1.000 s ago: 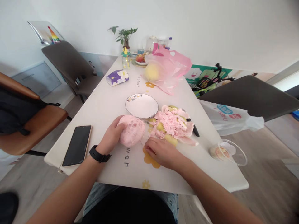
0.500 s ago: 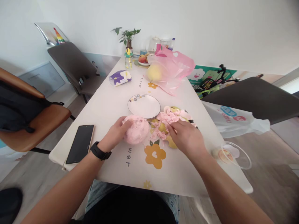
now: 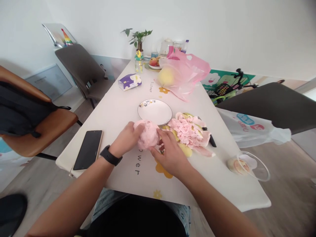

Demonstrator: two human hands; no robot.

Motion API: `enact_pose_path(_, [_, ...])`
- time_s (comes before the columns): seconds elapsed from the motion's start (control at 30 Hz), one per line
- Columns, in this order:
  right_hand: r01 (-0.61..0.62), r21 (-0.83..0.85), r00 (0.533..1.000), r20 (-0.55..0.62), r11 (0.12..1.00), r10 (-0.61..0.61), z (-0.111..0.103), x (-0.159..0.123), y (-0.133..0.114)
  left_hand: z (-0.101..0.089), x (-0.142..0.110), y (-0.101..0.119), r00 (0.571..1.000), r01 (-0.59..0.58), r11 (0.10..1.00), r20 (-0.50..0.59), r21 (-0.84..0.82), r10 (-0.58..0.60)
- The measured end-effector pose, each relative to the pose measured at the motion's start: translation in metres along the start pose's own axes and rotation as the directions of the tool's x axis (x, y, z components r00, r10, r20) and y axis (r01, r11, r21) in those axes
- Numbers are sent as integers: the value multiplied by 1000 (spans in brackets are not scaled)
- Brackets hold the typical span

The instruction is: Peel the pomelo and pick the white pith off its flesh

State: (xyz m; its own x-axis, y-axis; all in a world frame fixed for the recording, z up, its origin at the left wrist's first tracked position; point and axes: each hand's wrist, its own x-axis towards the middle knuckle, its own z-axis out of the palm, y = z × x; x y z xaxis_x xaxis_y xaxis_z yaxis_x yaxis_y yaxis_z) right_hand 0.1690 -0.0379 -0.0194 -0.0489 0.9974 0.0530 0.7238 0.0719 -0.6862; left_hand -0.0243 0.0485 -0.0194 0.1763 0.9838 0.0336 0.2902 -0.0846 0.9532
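Observation:
A peeled pomelo [image 3: 148, 135], round and covered in pale pink pith, is held just above the table in front of the plate. My left hand [image 3: 126, 140] grips it from the left, thumb on top. On its right side, the fingers and thumb of my right hand [image 3: 171, 152] are closed on the pomelo's surface; whether they pinch a loose bit of pith is hidden. Right of my hands lies a heap of pomelo peel [image 3: 189, 131], pink inside and yellow-green outside. A black knife handle [image 3: 212, 141] sticks out from beside the heap. The round white plate [image 3: 156, 113] touches the peel's left edge.
A pink plastic bag [image 3: 190, 70] holds a yellow pomelo [image 3: 166, 76] farther back. A tissue pack [image 3: 130, 81], lidded bottle [image 3: 138, 62], potted plant [image 3: 139, 38] and plate of fruit [image 3: 155, 67] stand behind. A phone [image 3: 88, 149] lies left; a clear cup [image 3: 238, 166] is at right.
My right hand has moved left from the peel heap onto the pomelo, leaving the heap and knife handle more exposed. The pomelo stays in my left hand. The view has shifted slightly.

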Motion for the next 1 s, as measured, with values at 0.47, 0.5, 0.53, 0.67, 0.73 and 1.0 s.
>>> enact_pose_path(0.47, [-54,498,982,185,866,-45,1,-3,17,-1,-29,-18,964,6,996,265,-86,17])
enact_pose_path(0.5, [-40,485,987,158,873,-43,2,-5,20,0,-29,-17,964,-24,997,264,-77,43])
enact_pose_path(0.53, [-21,465,991,129,885,-44,2,-7,22,1,-29,-17,963,-58,996,261,-70,74])
enact_pose_path(0.67, [41,347,992,102,937,-81,-5,-16,29,5,-32,-16,950,-194,981,247,-14,191])
enact_pose_path(0.73, [54,275,990,109,960,-87,-12,-18,28,6,-35,-16,952,-205,979,235,17,195])
enact_pose_path(1.0, [207,34,975,-95,978,-203,-41,-7,4,9,-47,-10,934,-274,957,265,100,239])
